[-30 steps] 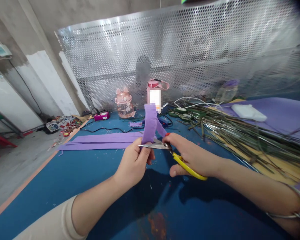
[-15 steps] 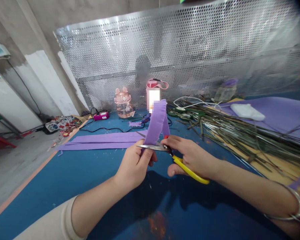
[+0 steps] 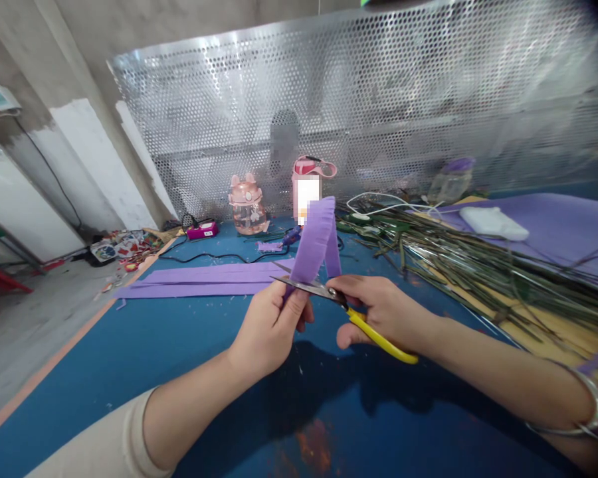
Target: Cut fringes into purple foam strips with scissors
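A purple strip point(image 3: 313, 249) with a finely cut, fringed edge rises from my left hand point(image 3: 269, 325), whose thumb and fingers pinch its lower end. The strip loops over at the top and hangs down toward the right. My right hand point(image 3: 386, 312) is closed on yellow-handled scissors point(image 3: 381, 340). Their metal blades are parted and reach leftward across the strip just above my left thumb. Behind my left hand, several flat purple strips point(image 3: 194, 280) lie on the blue table point(image 3: 144, 345).
At the back stand a pink clear bottle point(image 3: 248, 209) and a pink container point(image 3: 299, 189) before a perforated metal panel point(image 3: 219, 113). Green stems point(image 3: 443, 265), a white packet point(image 3: 494, 223) and a purple sheet point(image 3: 553, 219) lie at right. A magenta box point(image 3: 202, 230) sits back left.
The scissor blades have opened and tilted, their upper tip moving up. The strip's top has shifted slightly right. My left hand has barely moved.
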Demonstrator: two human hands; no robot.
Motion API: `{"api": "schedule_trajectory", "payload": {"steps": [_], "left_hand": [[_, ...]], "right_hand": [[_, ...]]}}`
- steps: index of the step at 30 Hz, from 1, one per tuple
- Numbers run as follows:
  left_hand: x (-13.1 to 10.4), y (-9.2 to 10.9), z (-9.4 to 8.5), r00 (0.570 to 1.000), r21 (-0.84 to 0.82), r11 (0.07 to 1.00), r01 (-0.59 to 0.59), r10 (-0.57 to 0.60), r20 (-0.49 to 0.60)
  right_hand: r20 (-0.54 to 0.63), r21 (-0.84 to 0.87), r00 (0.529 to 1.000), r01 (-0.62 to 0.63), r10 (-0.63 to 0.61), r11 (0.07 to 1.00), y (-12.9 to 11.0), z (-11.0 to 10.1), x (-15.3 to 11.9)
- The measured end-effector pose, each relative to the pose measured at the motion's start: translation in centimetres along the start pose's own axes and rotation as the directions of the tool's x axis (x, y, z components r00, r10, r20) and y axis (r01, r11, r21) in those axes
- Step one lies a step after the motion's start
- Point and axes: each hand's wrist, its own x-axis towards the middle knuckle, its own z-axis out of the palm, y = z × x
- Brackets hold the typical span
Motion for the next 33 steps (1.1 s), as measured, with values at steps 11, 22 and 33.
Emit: {"api": "schedule_trajectory", "payload": {"steps": [11,22,33], "left_hand": [[0.0,-0.4,0.0,0.998,-0.093,0.994,0.065,-0.066,-0.002],[0.4,-0.2,-0.2,0.994,-0.058,0.997,0.047,-0.052,-0.092],[0.1,0.0,-0.1,0.999,-0.005,1.000,0.011,-0.011,-0.036]], "right_hand": [[-0.059,-0.039,0.998,-0.006,0.004,0.999,1.1,0.1,-0.2],[0.092,-0.026,0.995,-0.046,0.048,0.999,0.7,-0.5,0.2],[0.062,0.053,0.998,-0.005,0.002,0.999,0.7,-0.1,-0.1]]}}
